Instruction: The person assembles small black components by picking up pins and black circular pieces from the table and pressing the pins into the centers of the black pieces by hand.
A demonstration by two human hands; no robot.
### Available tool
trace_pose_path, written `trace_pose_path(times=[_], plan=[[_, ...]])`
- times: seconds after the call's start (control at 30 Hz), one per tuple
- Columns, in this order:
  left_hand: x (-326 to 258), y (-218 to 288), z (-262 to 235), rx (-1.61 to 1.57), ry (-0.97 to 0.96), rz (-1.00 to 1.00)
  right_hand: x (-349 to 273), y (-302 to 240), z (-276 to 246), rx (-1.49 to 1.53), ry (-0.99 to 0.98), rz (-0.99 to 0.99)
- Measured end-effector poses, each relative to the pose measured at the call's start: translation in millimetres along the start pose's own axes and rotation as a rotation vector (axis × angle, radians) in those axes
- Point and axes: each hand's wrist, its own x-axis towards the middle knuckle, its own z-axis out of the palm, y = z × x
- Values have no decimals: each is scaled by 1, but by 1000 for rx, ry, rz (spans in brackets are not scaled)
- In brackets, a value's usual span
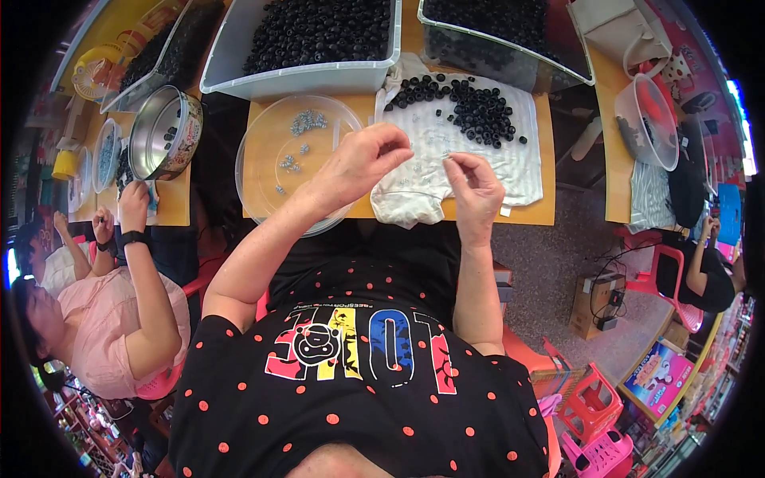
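My left hand (365,159) is held over the left side of a white cloth (522,179), its thumb and fingertips pinched together. Facing it, my right hand (478,191) is also closed in a pinch above the cloth's front part. A tiny greyish bit shows at the right fingertips; what either hand holds is too small to name. Black round pieces (482,115) lie in a loose pile at the back of the cloth. A few small pale pieces (410,187) rest nearer its front. Left of the cloth, a round clear tray (255,171) holds small silvery-blue metal parts (307,121) in clusters.
Two clear bins (299,86) (510,60) full of black pieces stand at the table's back. A round metal tin (187,135) sits on the left table, where a person in pink (131,319) works. At right are a clear tub (649,131), red stools (590,402) and a cardboard box (596,307).
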Motion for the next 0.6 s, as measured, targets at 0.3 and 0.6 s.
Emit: trace_pose_path(times=[0.3,0.6], plan=[[7,-30,8,920,-156,447,18,-8,-27,-273,92,-40],[5,-31,8,952,-231,325,19,6,-43,-680,-249,-179]])
